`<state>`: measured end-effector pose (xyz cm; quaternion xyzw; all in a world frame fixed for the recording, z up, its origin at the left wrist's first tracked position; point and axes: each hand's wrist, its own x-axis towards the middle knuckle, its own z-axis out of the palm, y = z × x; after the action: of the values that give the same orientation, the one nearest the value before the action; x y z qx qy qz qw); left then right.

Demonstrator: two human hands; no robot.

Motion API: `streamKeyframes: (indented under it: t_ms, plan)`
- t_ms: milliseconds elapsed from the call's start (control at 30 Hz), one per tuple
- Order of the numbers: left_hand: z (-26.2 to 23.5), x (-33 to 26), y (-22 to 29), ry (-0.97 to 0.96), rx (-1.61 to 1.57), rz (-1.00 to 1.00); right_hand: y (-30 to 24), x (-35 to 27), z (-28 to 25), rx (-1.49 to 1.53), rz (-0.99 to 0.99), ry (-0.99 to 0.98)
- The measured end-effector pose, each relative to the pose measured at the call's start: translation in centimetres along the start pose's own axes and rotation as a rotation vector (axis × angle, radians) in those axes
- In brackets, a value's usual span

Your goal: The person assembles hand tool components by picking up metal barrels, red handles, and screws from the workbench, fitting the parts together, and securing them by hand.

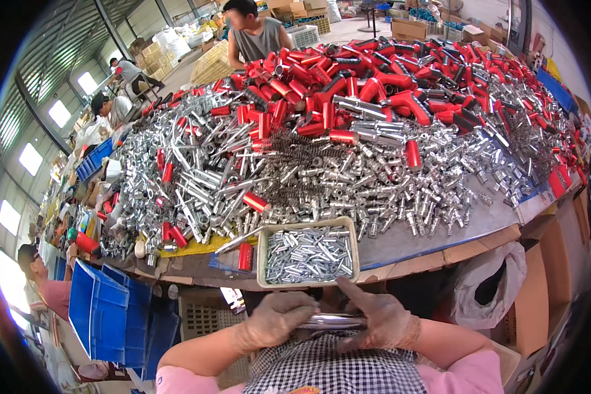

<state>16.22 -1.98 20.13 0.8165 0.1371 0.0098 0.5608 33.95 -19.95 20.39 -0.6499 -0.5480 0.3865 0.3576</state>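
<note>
Both gloved hands on one shiny metal tube, held crosswise below the table's near edge.

My left hand [274,320] has its grip curled shut around the left end of the metal tube [333,321]; my right hand [378,320] is wrapped over the right end, forefinger raised toward the tray. I judge I'm fitting or checking the tube, and the next move calls for a steady hold at both ends. Blue bins [111,315] stand at the left; the beige tray [261,262] of small silver pins sits on the near edge, right in front of my hands. Behind it, heaped chrome fittings [374,190] and red tubes [348,85] crowd the table [433,236], leaving little room.
</note>
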Motion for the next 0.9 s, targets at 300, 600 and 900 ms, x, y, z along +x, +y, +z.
streamKeyframes:
  t_ms: [300, 600, 900]
  plan:
    - [-2.9, 3.9, 2.5, -0.061, 0.392, -0.015, 1.4, 0.2, -0.3, -0.151, 0.026, 0.008]
    - [-1.9, 12.4, -0.8, -0.353, 1.123, 0.242, 3.4, -1.7, -1.3, -0.088, 0.049, 0.193]
    - [-3.2, 10.9, 1.0, -0.107, 1.077, 0.231, 3.4, -1.6, -2.6, -0.119, 0.044, 0.259]
